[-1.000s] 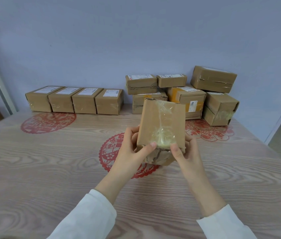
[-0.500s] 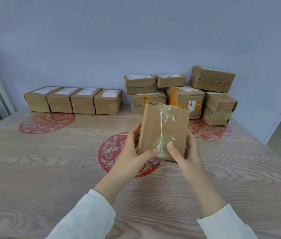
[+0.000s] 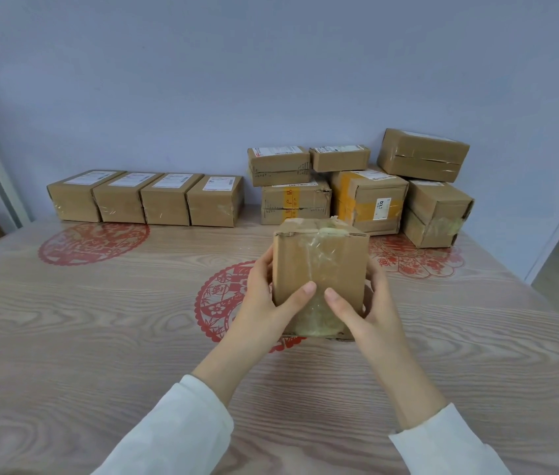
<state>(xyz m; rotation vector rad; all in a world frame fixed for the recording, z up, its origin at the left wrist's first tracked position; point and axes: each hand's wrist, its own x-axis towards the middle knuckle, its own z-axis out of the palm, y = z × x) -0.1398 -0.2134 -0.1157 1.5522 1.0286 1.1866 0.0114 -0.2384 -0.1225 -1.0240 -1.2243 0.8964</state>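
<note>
You've got two hands up: left hand (image 3: 264,303), right hand (image 3: 367,310), both gripping one held box (image 3: 319,262). Back left: row of boxes (image 3: 144,200), four, each with one white label on top. Back right: pile of boxes (image 3: 370,200), six by my count, with two small ones and one tilted one on top and three underneath. Eleven cardboard boxes total. Red paper-cut decals (image 3: 93,243) on the table (image 3: 65,337): three. White sleeves (image 3: 182,430): two.

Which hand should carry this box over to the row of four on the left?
Left, probably. The left hand grips the cardboard box on its left side, facing the row of four boxes; the right hand grips the far side and would reach across.
</note>
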